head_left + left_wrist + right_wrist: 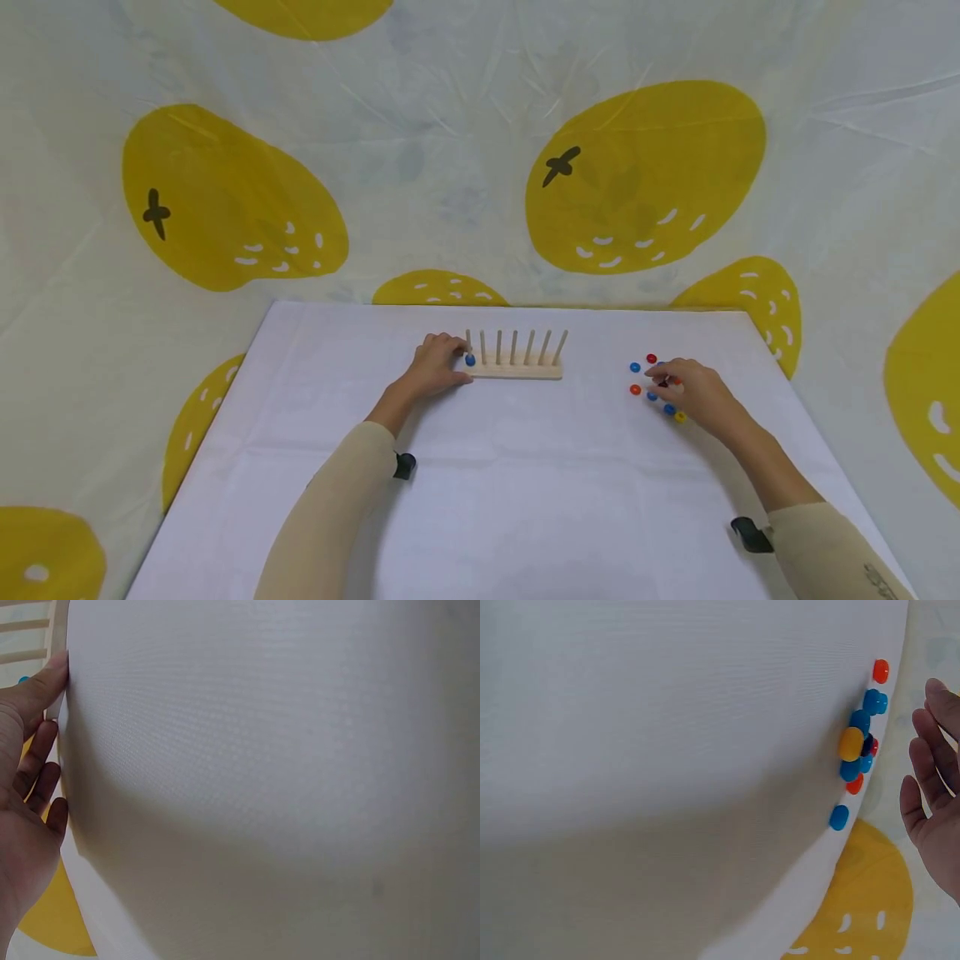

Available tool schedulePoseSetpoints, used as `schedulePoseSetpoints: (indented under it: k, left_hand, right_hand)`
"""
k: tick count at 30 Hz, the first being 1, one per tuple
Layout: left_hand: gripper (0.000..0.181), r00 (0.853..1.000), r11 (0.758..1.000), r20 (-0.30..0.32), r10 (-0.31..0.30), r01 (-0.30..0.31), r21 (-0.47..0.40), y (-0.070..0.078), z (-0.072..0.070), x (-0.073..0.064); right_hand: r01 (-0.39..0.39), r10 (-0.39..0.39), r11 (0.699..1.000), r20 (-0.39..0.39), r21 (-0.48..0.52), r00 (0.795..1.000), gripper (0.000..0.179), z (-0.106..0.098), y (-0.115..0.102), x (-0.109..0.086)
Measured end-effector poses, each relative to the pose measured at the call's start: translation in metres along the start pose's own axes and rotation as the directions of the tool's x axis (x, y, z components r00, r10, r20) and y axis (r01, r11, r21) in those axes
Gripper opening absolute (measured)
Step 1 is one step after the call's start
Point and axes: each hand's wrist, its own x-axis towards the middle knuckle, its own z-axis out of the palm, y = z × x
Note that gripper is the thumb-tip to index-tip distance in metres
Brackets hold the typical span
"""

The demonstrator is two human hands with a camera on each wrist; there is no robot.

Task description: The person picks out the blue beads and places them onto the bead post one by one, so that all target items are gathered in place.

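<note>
A wooden peg rack (517, 372) with a row of several upright pegs stands toward the back of the white table. My left hand (437, 365) grips its left end, thumb along the front edge and fingers behind. One blue bead (470, 360) sits low on the leftmost peg. Off to the right, my right hand (693, 392) hovers over a loose group of small beads, its fingers relaxed and slightly bent; I see no bead between them. Among these are a red bead (651, 358), an orange bead (635, 389) and a yellow bead (850, 744). The hand hides part of the group.
A white cloth covers the table (525, 500). Behind it hangs a pale curtain (450, 167) printed with large yellow fruit shapes. Dark wrist devices, such as the right device (752, 535), show at both sleeves.
</note>
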Motion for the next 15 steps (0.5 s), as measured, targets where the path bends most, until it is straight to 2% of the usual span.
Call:
schedulePoseSetpoints:
  k: [8, 15]
  left_hand:
    - [0.057, 1.000, 1.000, 0.002, 0.004, -0.004, 0.002, -0.003, 0.000, 0.001]
    - [0.059, 1.000, 1.000, 0.002, 0.009, -0.009, 0.003, -0.004, 0.002, 0.002]
  right_hand:
    - [0.013, -0.013, 1.000, 0.011, -0.020, 1.000, 0.027, 0.010, 0.006, 0.000]
    - [-0.027, 0.028, 0.999, 0.030, -0.040, 0.999, 0.030, 0.015, 0.010, -0.002]
